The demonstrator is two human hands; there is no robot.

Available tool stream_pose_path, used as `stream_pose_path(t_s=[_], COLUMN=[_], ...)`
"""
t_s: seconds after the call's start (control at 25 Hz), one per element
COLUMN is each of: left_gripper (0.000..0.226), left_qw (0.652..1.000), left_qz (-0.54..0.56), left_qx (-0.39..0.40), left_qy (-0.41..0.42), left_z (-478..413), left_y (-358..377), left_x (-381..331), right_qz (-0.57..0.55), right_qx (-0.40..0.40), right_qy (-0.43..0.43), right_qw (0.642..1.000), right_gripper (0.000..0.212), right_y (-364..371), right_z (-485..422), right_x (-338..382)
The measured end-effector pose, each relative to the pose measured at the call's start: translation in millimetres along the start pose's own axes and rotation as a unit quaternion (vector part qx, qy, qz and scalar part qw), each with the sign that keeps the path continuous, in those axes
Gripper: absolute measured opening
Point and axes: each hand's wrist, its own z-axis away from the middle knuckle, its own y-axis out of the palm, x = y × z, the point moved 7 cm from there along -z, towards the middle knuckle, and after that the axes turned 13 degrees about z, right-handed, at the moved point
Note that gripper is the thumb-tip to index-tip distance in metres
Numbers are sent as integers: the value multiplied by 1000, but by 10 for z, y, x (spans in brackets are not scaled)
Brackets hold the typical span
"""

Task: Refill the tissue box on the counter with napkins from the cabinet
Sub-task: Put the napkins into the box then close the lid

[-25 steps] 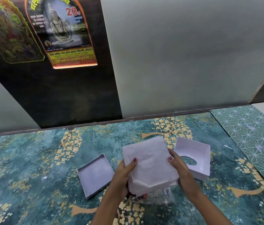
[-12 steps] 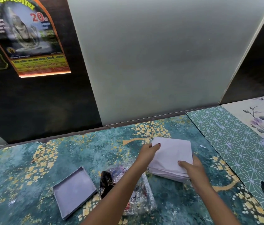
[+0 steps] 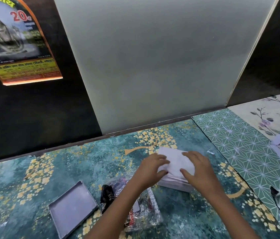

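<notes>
The napkin stack [image 3: 177, 163] lies right of centre on the counter [image 3: 49, 169], under both hands. The tray [image 3: 73, 208] sits at lower left, and the plastic wrapper [image 3: 144, 209] lies between them.

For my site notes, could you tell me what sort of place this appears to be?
Probably a shop or service counter, though that is a guess: a long counter covered in patterned sheets, a frosted partition panel behind it, and a printed poster showing a price-like "20".
</notes>
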Motion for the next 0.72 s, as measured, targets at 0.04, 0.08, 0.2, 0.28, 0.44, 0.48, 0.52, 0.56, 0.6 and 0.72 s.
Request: stream_pose_path(t_s=[0.04, 0.08, 0.2, 0.28, 0.44, 0.48, 0.52, 0.56, 0.6, 0.72], left_gripper=[35, 33, 33, 35, 36, 33, 31, 30, 29, 36], left_qw=[998, 995, 993, 989, 958, 954, 953, 953, 954, 964], left_qz=[-49, -87, -107, -124, -224, -229, -225, -217, -208, -185], left_qx=[24, 45, 58, 77, 144, 152, 157, 159, 160, 141], left_qy=[20, 22, -10, -35, -109, -121, -131, -139, -144, -126], left_z=[-19, -43, -149, -208, -243, -240, -238, -233, -231, -188], left_y=[49, 97, 136, 189, 415, 457, 480, 478, 468, 389], left_x=[-9, 6, 81, 118, 213, 230, 239, 240, 234, 169], right_qz=[45, 85, 143, 174, 236, 240, 245, 252, 261, 274], right_qx=[57, 106, 188, 202, 220, 232, 245, 258, 271, 295], right_qy=[-22, -30, -12, -7, -23, -22, -19, -16, -15, -11], right_qw=[997, 990, 972, 964, 946, 942, 938, 932, 927, 915], right_gripper=[58, 59, 56, 52, 47, 47, 47, 47, 46, 45], right_y=[126, 242, 440, 485, 617, 651, 687, 712, 732, 769], right_z=[-68, -122, -205, -191, -145, -148, -160, -175, -185, -187], right_x=[7, -8, -67, -64, -31, -30, -33, -33, -32, -25])
